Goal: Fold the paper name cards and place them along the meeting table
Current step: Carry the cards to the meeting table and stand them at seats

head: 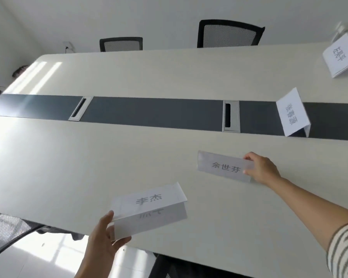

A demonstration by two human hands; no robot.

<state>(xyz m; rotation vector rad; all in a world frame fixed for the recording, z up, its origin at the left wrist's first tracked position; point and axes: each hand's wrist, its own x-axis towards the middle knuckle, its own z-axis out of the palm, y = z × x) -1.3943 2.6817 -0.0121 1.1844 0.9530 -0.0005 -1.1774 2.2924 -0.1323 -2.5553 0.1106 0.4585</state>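
My right hand point(260, 168) pinches the right end of a folded white name card point(222, 166) that stands on the cream meeting table point(109, 157). My left hand point(103, 237) grips the left end of a small stack of folded name cards point(149, 207), held just above the table's near edge. Two more folded cards stand on the table: one point(292, 112) on the dark centre strip at the right, another point(340, 56) at the far right corner.
A dark strip point(149, 111) with two metal cable ports point(231, 115) point(79, 108) runs across the table's middle. Two black mesh chairs point(229, 34) point(121, 44) stand behind the far edge, and another chair point(6, 231) is at the near left.
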